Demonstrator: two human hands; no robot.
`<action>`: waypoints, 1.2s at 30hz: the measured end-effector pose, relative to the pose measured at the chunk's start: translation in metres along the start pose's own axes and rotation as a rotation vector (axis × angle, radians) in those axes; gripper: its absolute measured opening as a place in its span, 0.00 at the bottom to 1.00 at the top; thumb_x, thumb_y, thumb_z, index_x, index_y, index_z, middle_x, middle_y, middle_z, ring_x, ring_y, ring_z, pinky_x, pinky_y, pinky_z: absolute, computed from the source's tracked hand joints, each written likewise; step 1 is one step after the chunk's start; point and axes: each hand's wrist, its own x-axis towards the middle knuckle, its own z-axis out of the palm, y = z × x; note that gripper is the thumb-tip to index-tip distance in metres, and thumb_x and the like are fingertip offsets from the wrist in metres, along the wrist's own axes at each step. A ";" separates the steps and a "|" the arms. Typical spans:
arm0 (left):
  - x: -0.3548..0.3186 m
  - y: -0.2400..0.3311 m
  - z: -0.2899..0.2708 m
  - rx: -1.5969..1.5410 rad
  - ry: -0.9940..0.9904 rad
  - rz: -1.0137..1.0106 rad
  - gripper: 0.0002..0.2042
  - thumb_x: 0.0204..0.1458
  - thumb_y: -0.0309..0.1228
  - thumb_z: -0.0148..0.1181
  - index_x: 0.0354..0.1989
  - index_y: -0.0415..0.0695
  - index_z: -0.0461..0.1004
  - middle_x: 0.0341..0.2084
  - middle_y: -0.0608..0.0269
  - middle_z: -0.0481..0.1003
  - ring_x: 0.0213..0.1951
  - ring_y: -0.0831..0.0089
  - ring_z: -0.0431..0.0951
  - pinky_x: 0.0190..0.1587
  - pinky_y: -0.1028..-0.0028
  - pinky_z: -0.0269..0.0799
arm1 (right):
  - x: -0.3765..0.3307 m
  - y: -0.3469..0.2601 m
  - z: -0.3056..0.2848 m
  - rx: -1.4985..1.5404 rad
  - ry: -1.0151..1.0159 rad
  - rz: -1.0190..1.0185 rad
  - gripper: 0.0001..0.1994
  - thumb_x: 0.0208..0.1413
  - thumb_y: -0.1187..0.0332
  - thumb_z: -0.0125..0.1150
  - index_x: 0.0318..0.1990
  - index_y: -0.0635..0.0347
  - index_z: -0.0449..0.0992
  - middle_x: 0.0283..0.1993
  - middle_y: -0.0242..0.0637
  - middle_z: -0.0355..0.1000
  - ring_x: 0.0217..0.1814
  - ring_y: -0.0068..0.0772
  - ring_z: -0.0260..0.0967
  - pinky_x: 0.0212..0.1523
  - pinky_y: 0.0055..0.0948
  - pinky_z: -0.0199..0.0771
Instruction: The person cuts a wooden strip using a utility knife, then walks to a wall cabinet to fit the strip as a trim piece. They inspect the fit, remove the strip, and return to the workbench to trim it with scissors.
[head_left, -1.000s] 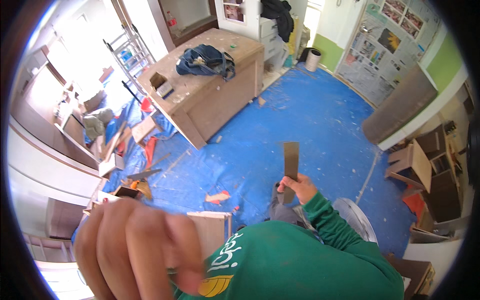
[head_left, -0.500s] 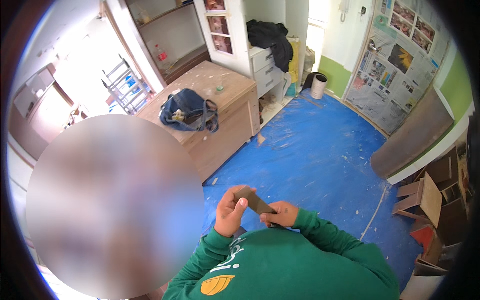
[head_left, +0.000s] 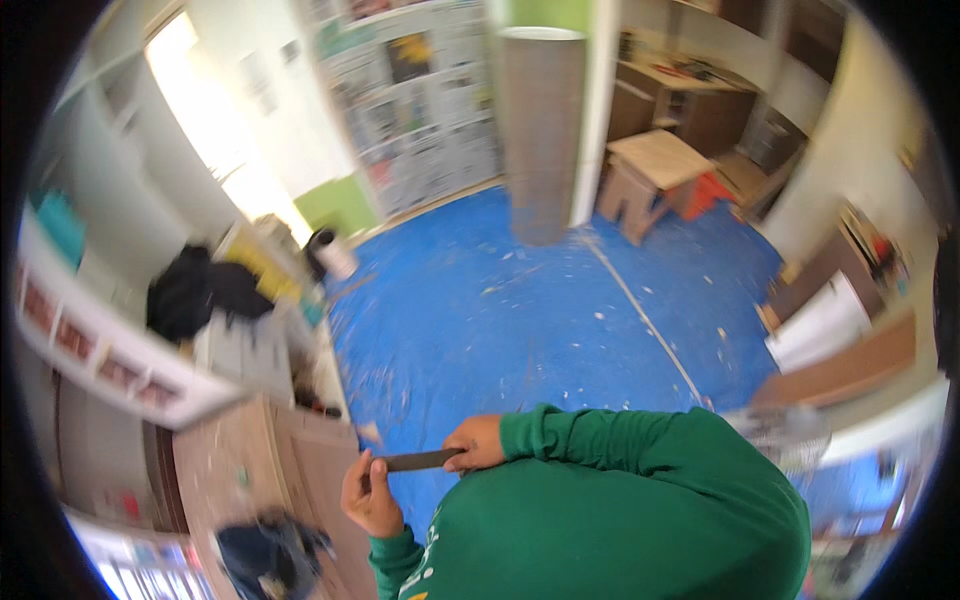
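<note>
Dark strip (head_left: pixel 418 461) held roughly level, slightly tilted, btwn two bare hands in front of a green sleeve (head_left: pixel 610 440), over the near L edge of a blue sheet (head_left: pixel 480 330). Its L end is pinched btwn thumb and finger of the L hand (head_left: pixel 373 497), w/ those tips nearly together; the other fingers can't be made out clearly. Its R end is gripped by the R hand (head_left: pixel 478 443), fingers curled closed, partly hidden by the hand's back.

At lower L, a worktop (head_left: pixel 212 465) is seen; a dark blue bag (head_left: pixel 268 560) is set nr its long R edge. Black cloth (head_left: pixel 205 293) is draped over white drawers (head_left: pixel 245 350) beyond. At the sheet's far edge a brown roll (head_left: pixel 543 140) is stood upright, w/ newspaper (head_left: pixel 420 130) pasted up behind. A wooden stool (head_left: pixel 655 160) is placed nr the far R corner. Pic slightly blurred.
</note>
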 end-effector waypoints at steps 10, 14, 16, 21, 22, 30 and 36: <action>0.141 -0.037 0.065 0.026 -0.711 0.340 0.05 0.49 0.24 0.65 0.25 0.40 0.75 0.20 0.60 0.72 0.26 0.67 0.72 0.32 0.70 0.67 | -0.006 0.023 -0.042 0.136 0.253 0.182 0.20 0.58 0.50 0.59 0.36 0.62 0.75 0.26 0.40 0.71 0.28 0.37 0.68 0.33 0.41 0.66; 0.175 -0.005 0.125 0.175 -0.989 0.767 0.04 0.43 0.21 0.65 0.24 0.41 0.75 0.20 0.59 0.72 0.28 0.58 0.72 0.31 0.62 0.67 | -0.026 0.061 -0.064 0.241 0.268 0.219 0.18 0.59 0.52 0.59 0.34 0.61 0.75 0.24 0.34 0.69 0.28 0.29 0.66 0.30 0.37 0.65; 0.181 0.007 0.152 0.118 -1.145 0.723 0.04 0.44 0.21 0.65 0.24 0.41 0.75 0.20 0.58 0.72 0.28 0.58 0.72 0.31 0.63 0.68 | -0.041 0.085 -0.086 0.334 0.179 0.235 0.18 0.60 0.51 0.59 0.35 0.60 0.75 0.24 0.29 0.68 0.28 0.23 0.64 0.29 0.33 0.64; 0.181 0.030 0.232 0.090 -1.268 0.496 0.04 0.48 0.23 0.63 0.25 0.40 0.74 0.23 0.57 0.74 0.29 0.62 0.74 0.32 0.66 0.68 | -0.069 0.138 -0.147 0.534 0.161 0.160 0.17 0.60 0.53 0.60 0.33 0.59 0.75 0.25 0.26 0.68 0.28 0.20 0.64 0.28 0.28 0.64; 0.177 0.030 0.252 0.053 -1.238 0.436 0.04 0.48 0.23 0.64 0.25 0.39 0.74 0.23 0.56 0.74 0.30 0.63 0.74 0.33 0.66 0.68 | -0.076 0.149 -0.160 0.554 0.176 0.136 0.17 0.60 0.53 0.61 0.33 0.59 0.75 0.25 0.26 0.68 0.28 0.20 0.64 0.28 0.28 0.64; 0.160 0.092 0.425 -0.083 -1.607 0.261 0.03 0.52 0.24 0.63 0.31 0.37 0.77 0.29 0.54 0.78 0.35 0.60 0.77 0.39 0.66 0.71 | -0.183 0.221 -0.297 0.525 0.013 0.142 0.18 0.58 0.53 0.63 0.32 0.61 0.75 0.22 0.27 0.67 0.21 0.19 0.62 0.23 0.25 0.61; 0.152 0.123 0.546 -0.039 -1.625 0.614 0.03 0.53 0.26 0.61 0.31 0.39 0.77 0.27 0.55 0.77 0.32 0.58 0.76 0.37 0.64 0.71 | -0.250 0.265 -0.343 0.671 0.167 0.177 0.18 0.58 0.53 0.63 0.33 0.62 0.75 0.22 0.26 0.67 0.22 0.18 0.61 0.23 0.24 0.59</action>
